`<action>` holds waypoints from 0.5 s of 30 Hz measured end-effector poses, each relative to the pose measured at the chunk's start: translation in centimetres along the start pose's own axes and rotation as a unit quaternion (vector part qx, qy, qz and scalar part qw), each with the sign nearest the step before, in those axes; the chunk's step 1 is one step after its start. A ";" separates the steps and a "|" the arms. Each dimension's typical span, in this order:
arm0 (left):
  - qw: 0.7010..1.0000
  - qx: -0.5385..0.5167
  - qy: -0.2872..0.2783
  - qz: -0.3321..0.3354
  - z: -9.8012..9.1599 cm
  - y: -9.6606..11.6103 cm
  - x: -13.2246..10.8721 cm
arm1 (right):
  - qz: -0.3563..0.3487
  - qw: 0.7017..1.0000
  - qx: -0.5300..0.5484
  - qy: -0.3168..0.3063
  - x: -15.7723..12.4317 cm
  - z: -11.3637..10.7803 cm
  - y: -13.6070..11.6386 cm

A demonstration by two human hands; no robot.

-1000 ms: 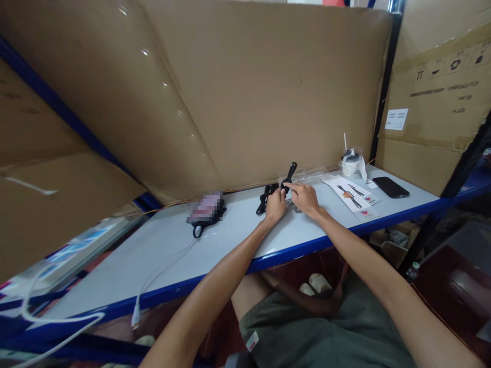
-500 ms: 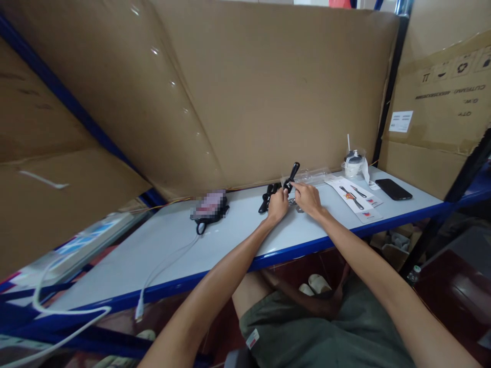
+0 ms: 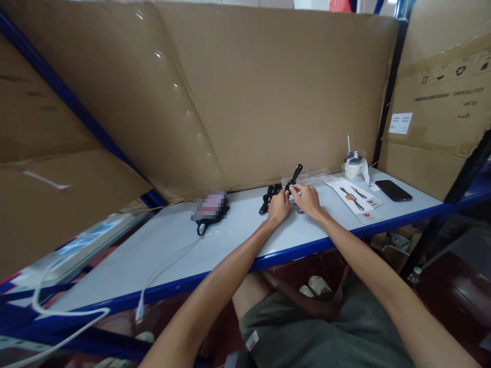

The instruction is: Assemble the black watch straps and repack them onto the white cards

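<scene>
Both my hands meet over the far middle of a grey shelf top (image 3: 245,240). My left hand (image 3: 277,205) is closed around the lower part of a black watch with a strap (image 3: 294,176) whose free end sticks up toward the cardboard wall. My right hand (image 3: 307,198) pinches the same watch from the right, fingers curled at its body. More black straps (image 3: 267,197) lie just left of my left hand. Clear plastic packaging (image 3: 311,177) lies behind my hands.
Printed cards showing watches (image 3: 355,199) lie to the right, a black phone (image 3: 393,189) beyond them. A white cup in a plastic bag (image 3: 353,163) stands at the back. A blurred dark device (image 3: 209,208) with a white cable (image 3: 161,273) lies left. Cardboard boxes (image 3: 268,92) wall the back.
My right index finger, stretched out toward the watch a second ago, has curled in so the hand now pinches it. The view has shifted slightly; my left hand stays put.
</scene>
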State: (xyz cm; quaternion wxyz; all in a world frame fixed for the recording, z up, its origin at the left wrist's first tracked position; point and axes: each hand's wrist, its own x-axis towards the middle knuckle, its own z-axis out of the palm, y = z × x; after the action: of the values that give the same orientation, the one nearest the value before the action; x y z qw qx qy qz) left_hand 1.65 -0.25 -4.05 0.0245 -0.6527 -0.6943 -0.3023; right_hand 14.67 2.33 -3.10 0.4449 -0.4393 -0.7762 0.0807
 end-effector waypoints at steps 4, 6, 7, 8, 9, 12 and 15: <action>0.995 0.093 -0.020 0.020 -0.8 0.6 -0.6 | 0.066 0.994 0.088 0.019 0.5 0.3 0.2; 0.993 0.116 -0.023 0.032 -1.0 0.7 -0.7 | 0.107 0.982 0.158 0.008 0.7 0.3 0.2; 0.992 0.122 -0.022 0.034 -1.1 0.7 -0.7 | 0.137 0.969 0.204 0.000 0.8 0.3 0.2; 0.991 0.128 -0.021 0.036 -1.1 0.7 -0.7 | 0.172 0.952 0.253 -0.010 0.9 0.3 0.2; 0.990 0.135 -0.021 0.038 -1.1 0.6 -0.6 | 0.206 0.932 0.298 -0.021 0.9 0.3 0.1; 0.986 0.158 -0.022 0.043 -1.0 0.5 -0.6 | 0.270 0.886 0.373 -0.061 1.2 0.2 0.1; 0.986 0.154 -0.027 0.056 -1.0 0.7 -0.7 | 0.277 0.882 0.373 -0.081 1.5 -0.1 0.3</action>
State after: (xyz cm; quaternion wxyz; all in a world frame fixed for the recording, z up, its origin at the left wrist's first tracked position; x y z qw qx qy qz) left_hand 2.06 -1.38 -3.22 0.1234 -0.6870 -0.6951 -0.1721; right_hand 14.59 3.63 -2.27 0.4713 -0.4299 -0.5689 0.5190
